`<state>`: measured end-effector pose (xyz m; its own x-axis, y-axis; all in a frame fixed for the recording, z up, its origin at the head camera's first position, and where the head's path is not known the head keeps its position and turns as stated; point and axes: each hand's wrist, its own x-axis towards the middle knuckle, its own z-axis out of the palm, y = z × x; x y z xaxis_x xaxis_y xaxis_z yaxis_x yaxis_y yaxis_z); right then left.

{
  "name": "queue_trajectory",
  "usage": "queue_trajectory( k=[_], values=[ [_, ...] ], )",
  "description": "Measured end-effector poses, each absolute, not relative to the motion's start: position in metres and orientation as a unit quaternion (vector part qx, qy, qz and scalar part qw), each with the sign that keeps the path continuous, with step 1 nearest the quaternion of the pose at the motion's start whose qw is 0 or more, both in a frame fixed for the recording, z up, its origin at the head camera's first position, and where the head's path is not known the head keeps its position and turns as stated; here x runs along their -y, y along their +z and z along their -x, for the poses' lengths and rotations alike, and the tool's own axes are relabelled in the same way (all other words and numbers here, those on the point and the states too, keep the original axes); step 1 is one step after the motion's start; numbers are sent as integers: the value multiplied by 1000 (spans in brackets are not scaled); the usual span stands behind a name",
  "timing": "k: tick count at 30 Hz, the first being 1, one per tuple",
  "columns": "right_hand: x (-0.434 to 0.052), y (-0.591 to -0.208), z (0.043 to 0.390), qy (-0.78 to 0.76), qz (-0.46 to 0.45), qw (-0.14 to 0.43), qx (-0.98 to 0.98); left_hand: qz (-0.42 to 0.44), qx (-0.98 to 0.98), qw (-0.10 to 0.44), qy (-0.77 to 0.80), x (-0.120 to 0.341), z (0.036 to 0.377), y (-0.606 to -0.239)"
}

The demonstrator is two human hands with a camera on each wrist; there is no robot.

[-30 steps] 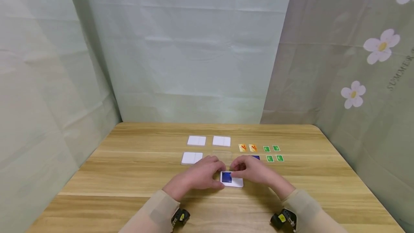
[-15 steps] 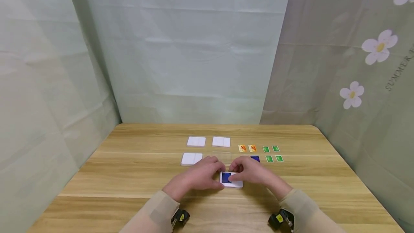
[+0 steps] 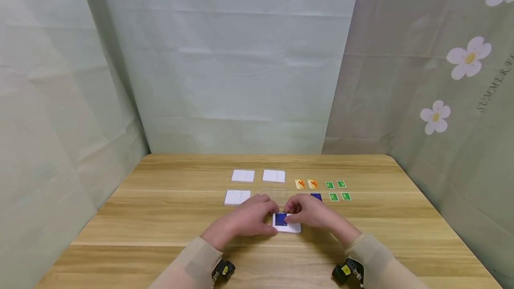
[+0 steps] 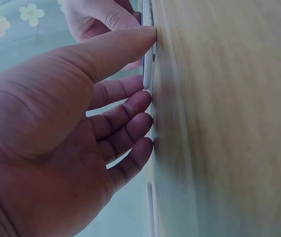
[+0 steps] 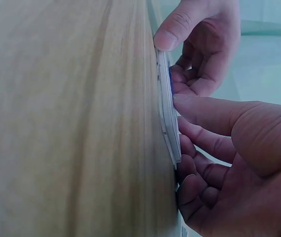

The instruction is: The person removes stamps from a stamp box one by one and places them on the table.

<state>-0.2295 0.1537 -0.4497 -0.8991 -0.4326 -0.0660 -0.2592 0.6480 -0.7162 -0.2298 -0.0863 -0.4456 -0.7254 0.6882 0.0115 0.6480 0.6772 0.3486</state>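
Both hands meet over a small white square tray (image 3: 287, 227) that lies flat on the bench (image 3: 160, 217), toward the near edge and about midway along it. The left hand (image 3: 245, 220) has its grip on the tray's left side: the thumb presses the near rim while the other fingers (image 4: 130, 111) curl down beside it, their tips against the wood, as the left wrist view shows. The right hand (image 3: 311, 212) works from the right, its thumb (image 5: 199, 111) laid on top of the tray and the other fingers curled under and beside its edge; the grip is a light pinch, not a full fist. A dark blue card (image 3: 281, 220), glossy and rectangular, lies in the tray's left half; the right half shows bare white. From the right wrist view the tray (image 5: 169, 123) reads as a thin, hard, smooth-edged plate, slightly raised off the wood at one end.

Just behind the hands lies a clear lid (image 3: 275, 193), nearly invisible, and a second blue card (image 3: 317, 196) peeks past the right knuckles. Farther back, three white trays (image 3: 242, 176) with a centre groove lie flat. Toward the right edge sit two orange cards (image 3: 306, 184) and four green cards (image 3: 337, 190) in neat rows. The bench is pale wood with long streaked grain and rounded far corners.
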Motion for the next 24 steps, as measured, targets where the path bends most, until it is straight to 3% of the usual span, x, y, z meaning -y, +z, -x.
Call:
queue_trajectory(
  k=[24],
  values=[
    [-159,-444,227,-396,181,89,-896,-370,-913,58,163,87,228,-443]
  ],
)
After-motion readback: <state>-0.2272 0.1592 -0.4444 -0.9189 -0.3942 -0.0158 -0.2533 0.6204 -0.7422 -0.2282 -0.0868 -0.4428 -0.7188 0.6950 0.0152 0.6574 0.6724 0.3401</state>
